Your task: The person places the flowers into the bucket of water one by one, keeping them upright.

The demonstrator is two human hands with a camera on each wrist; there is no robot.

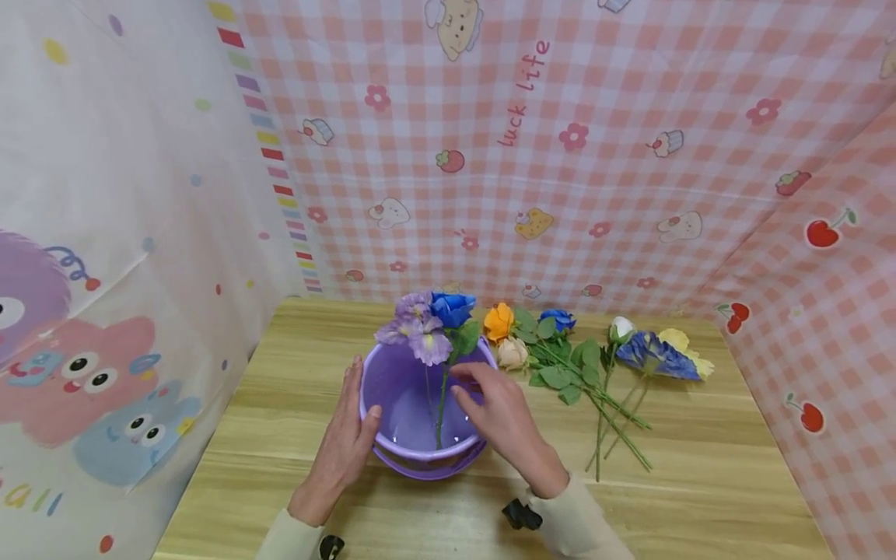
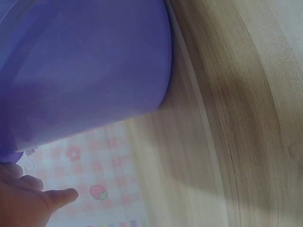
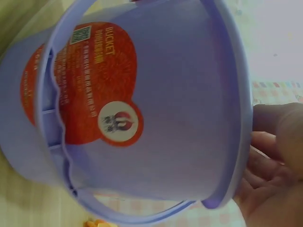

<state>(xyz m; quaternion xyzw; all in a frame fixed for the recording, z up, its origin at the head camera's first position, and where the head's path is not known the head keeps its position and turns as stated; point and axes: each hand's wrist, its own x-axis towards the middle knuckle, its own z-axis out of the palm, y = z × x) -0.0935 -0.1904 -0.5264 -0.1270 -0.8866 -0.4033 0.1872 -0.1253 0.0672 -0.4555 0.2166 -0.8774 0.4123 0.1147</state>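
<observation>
A purple bucket stands on the table. Inside it, a purple flower and a blue rose stand upright, their heads above the far rim. My left hand rests against the bucket's left side, fingers extended along the outside and thumb at the rim. In the left wrist view, this hand shows at the bucket's upper edge. Over the right rim, my right hand has loosely bent fingers near the rose's green stem, with nothing visible between them. The right wrist view shows it beyond the rim.
Right of the bucket lie an orange rose, a cream rose, another blue rose, a white rose and a blue flower beside a yellow one. The bucket's handle hangs on the near side. Patterned cloth rises behind the table.
</observation>
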